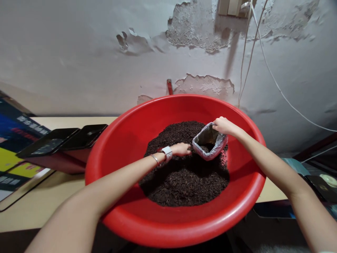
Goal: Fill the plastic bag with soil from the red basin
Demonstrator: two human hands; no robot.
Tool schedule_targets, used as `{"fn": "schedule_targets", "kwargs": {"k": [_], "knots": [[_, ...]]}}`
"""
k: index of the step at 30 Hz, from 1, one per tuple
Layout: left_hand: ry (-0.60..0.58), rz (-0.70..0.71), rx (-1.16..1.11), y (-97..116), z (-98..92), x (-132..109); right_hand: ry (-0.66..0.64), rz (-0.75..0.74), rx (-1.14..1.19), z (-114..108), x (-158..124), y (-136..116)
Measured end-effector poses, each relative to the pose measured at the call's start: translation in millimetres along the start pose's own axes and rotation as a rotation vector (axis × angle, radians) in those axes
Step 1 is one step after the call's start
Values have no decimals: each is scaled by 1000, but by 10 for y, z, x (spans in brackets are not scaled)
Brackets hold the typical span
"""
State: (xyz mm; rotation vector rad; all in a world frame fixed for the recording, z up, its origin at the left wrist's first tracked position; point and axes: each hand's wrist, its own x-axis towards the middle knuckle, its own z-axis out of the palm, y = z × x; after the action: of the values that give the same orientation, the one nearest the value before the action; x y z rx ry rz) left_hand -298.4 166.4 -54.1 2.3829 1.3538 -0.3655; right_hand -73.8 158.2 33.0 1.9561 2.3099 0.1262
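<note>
A wide red basin holds a heap of dark brown loose shreds that look like tea leaves. Over the right side of the heap, a box-shaped container lined with a clear plastic bag tilts with its mouth towards me, some dark shreds inside it. My right hand pinches its upper right rim. Just left of that container, my left hand is low at the heap, its fingers curled; whether they hold shreds is hidden. A white band and a bracelet circle the left wrist.
Two dark open trays stand left of the basin on a pale table, by a printed colourful box. White cables hang from a socket on the peeling wall. Dark objects sit at the right edge.
</note>
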Motion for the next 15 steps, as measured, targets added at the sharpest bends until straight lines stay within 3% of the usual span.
{"fn": "schedule_targets", "kwargs": {"k": [2, 5, 8, 11, 15], "knots": [[110, -89, -11, -95, -182, 14, 1, -2, -1, -4, -8, -16], [403, -168, -166, -47, -398, -56, 12, -4, -3, -9, -27, -53], [663, 22, -418, 222, -455, -212, 26, -4, -1, -16, -55, -107], [663, 327, -480, 507, -341, -356, 26, 1, -2, -29, -84, -161], [577, 480, -380, 633, -161, -430, 23, 25, -3, -47, -104, -195]]}}
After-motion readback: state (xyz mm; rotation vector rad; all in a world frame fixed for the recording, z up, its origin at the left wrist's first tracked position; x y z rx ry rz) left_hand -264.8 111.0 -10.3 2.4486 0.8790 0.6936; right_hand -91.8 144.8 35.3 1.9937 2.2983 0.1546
